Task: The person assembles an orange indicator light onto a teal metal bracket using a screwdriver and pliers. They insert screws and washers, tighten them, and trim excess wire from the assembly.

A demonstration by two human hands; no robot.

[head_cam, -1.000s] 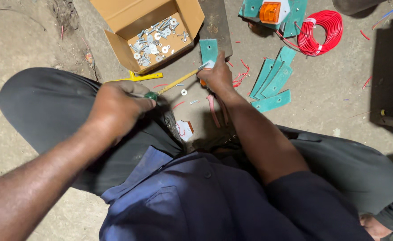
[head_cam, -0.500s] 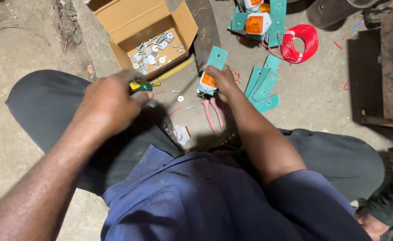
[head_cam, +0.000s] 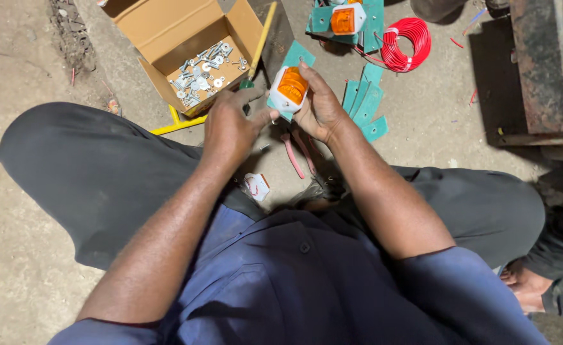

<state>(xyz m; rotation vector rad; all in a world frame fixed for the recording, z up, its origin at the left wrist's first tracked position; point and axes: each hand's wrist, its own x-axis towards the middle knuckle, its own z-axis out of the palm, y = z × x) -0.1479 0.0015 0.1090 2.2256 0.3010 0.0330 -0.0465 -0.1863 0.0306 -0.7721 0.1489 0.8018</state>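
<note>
Hands [head_cam: 275, 115] crowd orange lamp [head_cam: 289, 88]; cardboard box [head_cam: 166, 29] edge just beside.

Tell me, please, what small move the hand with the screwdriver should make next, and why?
Probably bring the tip to the lamp's fixing. The left hand holds the screwdriver with its handle pointing away, beside the orange lamp on its green bracket, which the right hand steadies.
</note>
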